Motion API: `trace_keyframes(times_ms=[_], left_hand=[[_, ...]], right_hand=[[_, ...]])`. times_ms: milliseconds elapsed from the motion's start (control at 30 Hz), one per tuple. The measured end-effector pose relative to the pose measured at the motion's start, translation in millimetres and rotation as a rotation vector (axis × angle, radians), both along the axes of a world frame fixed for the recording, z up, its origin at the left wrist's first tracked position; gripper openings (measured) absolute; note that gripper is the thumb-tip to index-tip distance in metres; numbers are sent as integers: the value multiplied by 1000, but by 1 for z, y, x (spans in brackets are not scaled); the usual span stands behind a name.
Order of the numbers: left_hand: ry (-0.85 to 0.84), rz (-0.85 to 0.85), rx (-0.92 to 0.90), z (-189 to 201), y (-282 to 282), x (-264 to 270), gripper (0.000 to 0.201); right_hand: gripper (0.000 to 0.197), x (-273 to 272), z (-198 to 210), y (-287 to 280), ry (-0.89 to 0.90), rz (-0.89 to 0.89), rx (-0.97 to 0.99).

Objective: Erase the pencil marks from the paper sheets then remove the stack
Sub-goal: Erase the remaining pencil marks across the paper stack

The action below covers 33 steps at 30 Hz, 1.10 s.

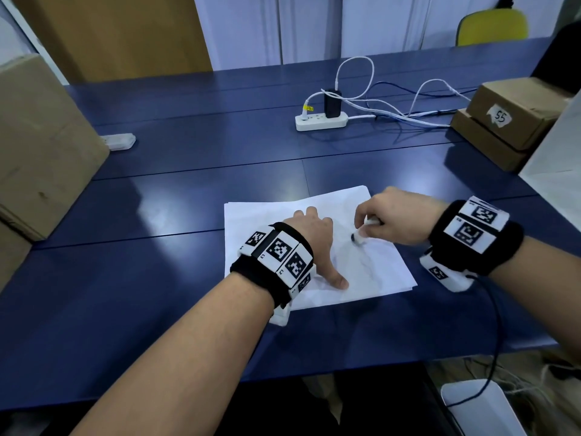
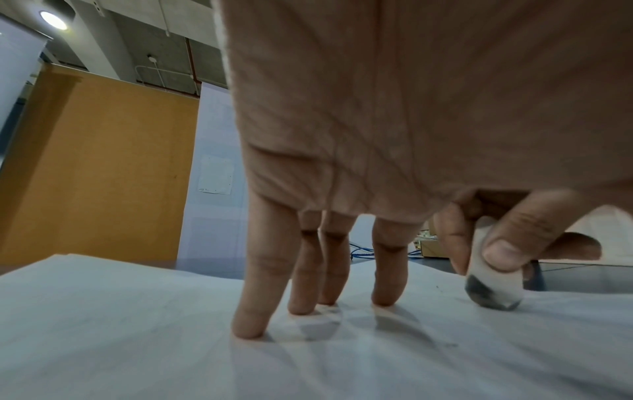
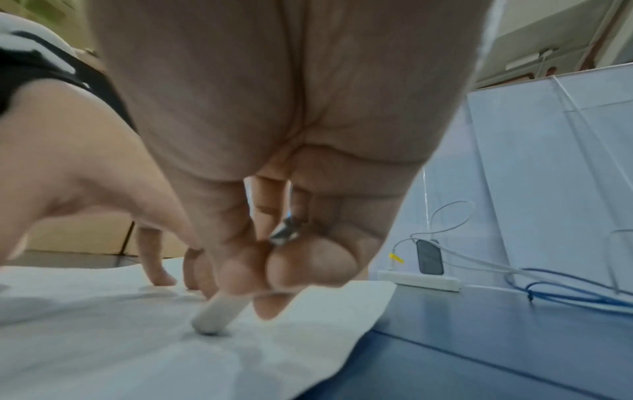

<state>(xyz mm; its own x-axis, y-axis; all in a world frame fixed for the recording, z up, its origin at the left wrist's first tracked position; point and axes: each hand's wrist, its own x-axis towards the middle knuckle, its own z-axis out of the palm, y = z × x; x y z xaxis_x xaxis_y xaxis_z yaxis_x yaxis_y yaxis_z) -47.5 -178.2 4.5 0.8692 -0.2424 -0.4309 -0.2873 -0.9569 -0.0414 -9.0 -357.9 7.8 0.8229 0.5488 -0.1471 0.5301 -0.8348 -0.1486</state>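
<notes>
A stack of white paper sheets lies on the blue table, with faint pencil lines near its middle. My left hand presses the stack flat with straight, spread fingers and the thumb. My right hand pinches a white eraser with a grey, smudged tip. The eraser tip touches the paper just right of the left hand's fingers. In the right wrist view the eraser sticks out below the curled fingertips, slanted down onto the sheet.
A white power strip with a black adapter and loose white and blue cables lies behind the paper. Cardboard boxes stand at the right, a large box at the left, beside a small white object. A yellow chair stands beyond the table.
</notes>
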Motion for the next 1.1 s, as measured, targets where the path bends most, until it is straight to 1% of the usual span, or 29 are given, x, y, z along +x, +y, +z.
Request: trace_keyframes(times_ms=[33,67,133,167,200,233,267,367,400,433,467,500,567,600,633,667,700,800,833,867,900,933,1033,1067,1100], left_hand=[[0,0,1,0,0,0,99],[1,-1,2,0,0,0,99],[3,-2,8,0,0,0,102],[4,-3,11,0,0,0,103],[6,-2,15,0,0,0,103],[7,-2,17,0,-1,0,103],[5,-4,18,0,-1,1,103],[-4,-9,11,0,0,0,100],[-7,-12,8,-1,0,0,99],[-9,-14,7,-1,0,0,99],[-11,-16,7,-2,0,0,98],[-13,-16,8,-1,0,-1,99],[-13,-13,11,-1,0,-1,100],[-10,-11,13,-1,0,-1,101],[-7,-10,17,-1,0,0,101],[-4,-10,22,-1,0,0,102],[-3,-10,26,-1,-1,0,102],[-4,-11,24,-1,-1,-1,100],[-4,-11,21,-1,-1,-1,99],[-6,-11,18,-1,-1,-2,99],[-8,-11,18,-1,-1,-2,99],[-9,-10,17,-1,0,-2,100],[-9,-9,22,-1,-1,-1,101],[-8,-9,25,-1,-1,-1,102],[-5,-10,29,-1,-1,-1,102]], right_hand=[[13,-2,0,-1,37,25,8],[11,-7,2,-2,117,68,9],[9,-19,7,-3,347,160,-14],[10,-24,9,-3,430,189,-34],[10,-26,10,-3,461,199,-45],[10,-25,10,-3,446,189,-47],[9,-22,9,-3,393,163,-41],[13,-6,3,-3,95,40,-19],[15,-2,2,-4,26,4,-13],[15,-1,1,-5,6,-15,-12],[14,-3,0,-6,40,-7,-7],[13,-7,2,-7,125,25,-1],[10,-21,8,-5,351,105,-15],[10,-27,11,-4,437,130,-40],[10,-30,13,-3,474,146,-61],[10,-29,13,-2,459,150,-74],[10,-26,12,-2,408,135,-77],[12,-9,7,-2,131,30,-59],[13,-5,6,-4,58,1,-46],[14,-4,4,-5,22,-9,-33],[14,-6,4,-6,30,-3,-24],[12,-9,5,-8,88,22,-24],[10,-24,7,-9,396,135,-65],[11,-28,7,-9,432,157,-76],[10,-28,7,-9,418,161,-73]])
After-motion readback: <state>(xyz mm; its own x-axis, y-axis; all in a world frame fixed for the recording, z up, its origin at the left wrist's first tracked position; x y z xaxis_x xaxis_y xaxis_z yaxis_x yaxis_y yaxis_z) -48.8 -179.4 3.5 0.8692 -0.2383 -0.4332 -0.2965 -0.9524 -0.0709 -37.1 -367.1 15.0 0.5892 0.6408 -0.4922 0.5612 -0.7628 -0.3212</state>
